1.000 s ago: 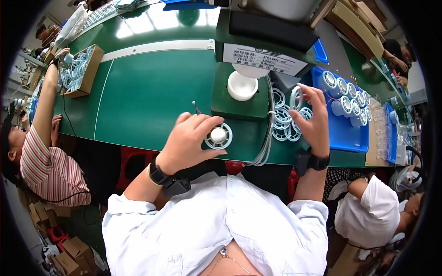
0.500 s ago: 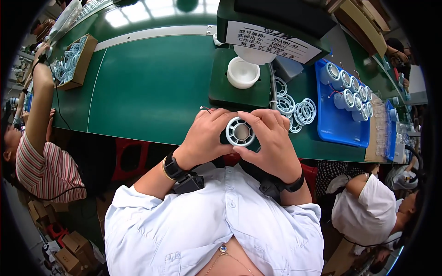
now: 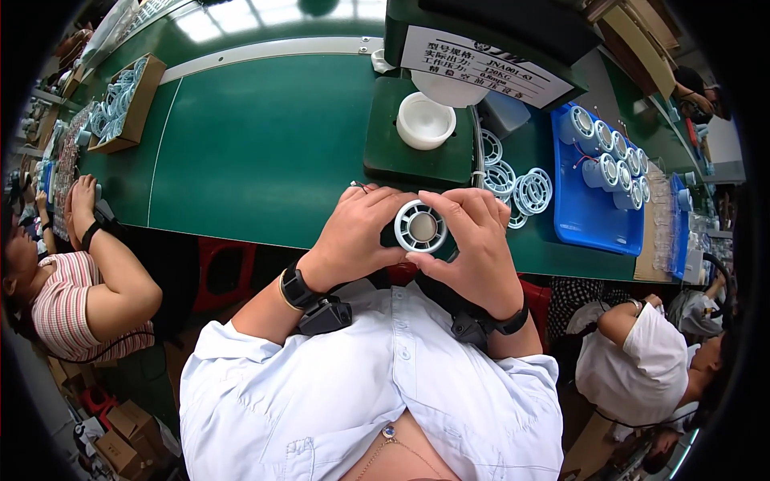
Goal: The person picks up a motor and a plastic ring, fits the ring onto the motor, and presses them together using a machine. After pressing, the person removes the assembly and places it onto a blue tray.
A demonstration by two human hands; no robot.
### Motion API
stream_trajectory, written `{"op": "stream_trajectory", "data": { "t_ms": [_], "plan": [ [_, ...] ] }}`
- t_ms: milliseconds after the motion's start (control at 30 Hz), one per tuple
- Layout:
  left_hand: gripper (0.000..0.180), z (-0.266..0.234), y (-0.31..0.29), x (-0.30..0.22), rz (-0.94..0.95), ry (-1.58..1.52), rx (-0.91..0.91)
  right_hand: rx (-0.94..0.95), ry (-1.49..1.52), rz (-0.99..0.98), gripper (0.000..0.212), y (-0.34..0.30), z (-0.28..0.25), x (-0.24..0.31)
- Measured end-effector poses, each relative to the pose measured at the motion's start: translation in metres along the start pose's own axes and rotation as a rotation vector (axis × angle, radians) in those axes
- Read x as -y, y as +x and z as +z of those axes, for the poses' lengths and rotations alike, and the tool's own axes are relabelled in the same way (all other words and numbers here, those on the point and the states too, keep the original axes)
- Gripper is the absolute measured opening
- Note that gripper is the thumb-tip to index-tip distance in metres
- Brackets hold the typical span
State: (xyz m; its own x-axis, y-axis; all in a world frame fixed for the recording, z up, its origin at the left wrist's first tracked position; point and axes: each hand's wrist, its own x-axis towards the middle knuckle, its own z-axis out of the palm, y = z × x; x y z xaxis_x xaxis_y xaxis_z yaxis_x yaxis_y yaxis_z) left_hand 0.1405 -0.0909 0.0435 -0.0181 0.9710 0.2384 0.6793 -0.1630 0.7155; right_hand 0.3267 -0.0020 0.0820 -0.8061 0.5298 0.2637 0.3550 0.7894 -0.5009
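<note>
A round white spoked part with a flat pale centre sits between both my hands, close to my chest at the near edge of the green table. My left hand grips its left side with curled fingers. My right hand closes on its right side and underside. A thin wire end sticks out just above my left hand's knuckles. Both wrists carry black bands.
A white cup-shaped holder stands on a dark green block. Loose white spoked rings lie right of it. A blue tray holds several white cylindrical parts. A cardboard box of parts sits far left. Other people sit at both sides.
One second ago my left hand held the part alone while my right hand reached into the loose rings. My right hand has come back and both hands now hold the part nearer my chest.
</note>
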Motion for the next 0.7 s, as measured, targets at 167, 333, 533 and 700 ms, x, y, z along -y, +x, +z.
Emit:
{"op": "stream_trajectory", "data": {
  "t_ms": [167,333,533,700],
  "plan": [
    [0.059,0.002,-0.001,0.0,0.012,0.012,-0.019,-0.016,0.016,0.003,0.069,-0.001,0.0,0.0],
    [0.058,0.003,-0.001,-0.001,0.023,0.012,-0.037,-0.001,-0.012,0.027,0.07,-0.001,0.0,0.002],
    [0.059,0.003,0.001,0.0,0.019,0.022,-0.032,-0.004,-0.014,0.017,0.071,-0.004,0.001,-0.003],
    [0.06,-0.007,0.001,-0.007,0.006,-0.011,0.008,-0.206,0.045,-0.028,0.067,-0.003,-0.011,-0.029]
  ]
}}
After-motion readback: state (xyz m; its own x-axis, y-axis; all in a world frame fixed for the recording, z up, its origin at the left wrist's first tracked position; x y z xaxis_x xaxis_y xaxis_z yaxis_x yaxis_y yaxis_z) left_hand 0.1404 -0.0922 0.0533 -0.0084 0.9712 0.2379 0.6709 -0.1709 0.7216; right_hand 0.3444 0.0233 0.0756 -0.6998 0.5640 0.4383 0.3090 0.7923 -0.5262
